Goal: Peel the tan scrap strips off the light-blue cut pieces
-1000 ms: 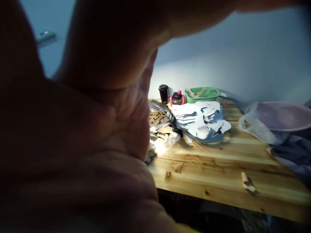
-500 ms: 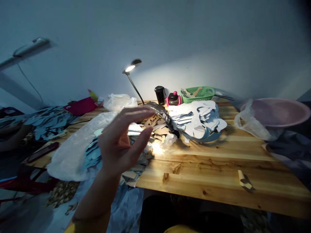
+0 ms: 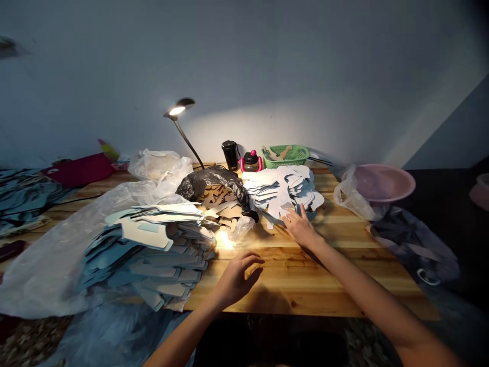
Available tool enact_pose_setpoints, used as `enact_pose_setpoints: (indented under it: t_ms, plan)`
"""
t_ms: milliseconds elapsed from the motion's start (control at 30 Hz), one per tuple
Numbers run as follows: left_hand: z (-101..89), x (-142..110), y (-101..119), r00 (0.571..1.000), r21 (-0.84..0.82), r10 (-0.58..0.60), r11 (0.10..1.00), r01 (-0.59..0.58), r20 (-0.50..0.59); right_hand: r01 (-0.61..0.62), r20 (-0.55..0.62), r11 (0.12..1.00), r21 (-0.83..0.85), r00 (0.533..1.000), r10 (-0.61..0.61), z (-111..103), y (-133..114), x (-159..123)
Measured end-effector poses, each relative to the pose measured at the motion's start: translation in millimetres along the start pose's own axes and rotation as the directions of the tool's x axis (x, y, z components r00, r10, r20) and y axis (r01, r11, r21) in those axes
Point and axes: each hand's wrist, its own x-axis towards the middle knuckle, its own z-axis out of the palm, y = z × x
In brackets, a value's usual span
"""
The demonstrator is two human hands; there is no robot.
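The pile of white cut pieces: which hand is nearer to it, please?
Right. The right hand is at the near edge of the white pile; the left hand is farther off, over the table.

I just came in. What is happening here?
Someone has both hands over a wooden table. The right hand touches the near edge of the white cut pieces; whether it grips one is unclear. The left hand is open and looks empty. Bluish pieces lie piled on the left, beside an open black bag.
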Motion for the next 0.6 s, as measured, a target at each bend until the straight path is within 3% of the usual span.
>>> enact_pose_setpoints:
  t_ms: [100,200,300,400,500,600]
  plan:
    - [5.5,-6,-7,0.999,0.041,-0.001,0.999,0.003,-0.049,0.01,0.031,0.997,-0.077,0.999,-0.007,4,-5,-1]
    - [4.2,-12,-13,0.988,0.018,-0.044,0.999,0.047,-0.15,0.073,0.008,0.996,-0.048,0.997,-0.073,-30,-19,-17]
    - [7.1,-12,-15,0.97,-0.27,-0.177,0.954,0.127,-0.169,0.125,0.033,0.988,0.091,0.991,-0.128,-71,-41,-37]
    - [15.8,-6,-11,0.938,-0.589,-0.293,0.797,0.132,-0.186,0.187,0.127,0.952,0.243,0.967,-0.222,-89,-63,-51]
    - [24.2,-7,-8,0.821,-0.706,-0.508,0.68,0.196,-0.261,0.129,0.309,0.929,0.346,0.919,-0.243,-77,-78,-54]
    - [29.9,-22,-14,0.633,-0.637,-0.696,0.665,0.388,-0.34,-0.005,0.468,0.963,0.269,0.874,-0.126,-43,-94,-49]
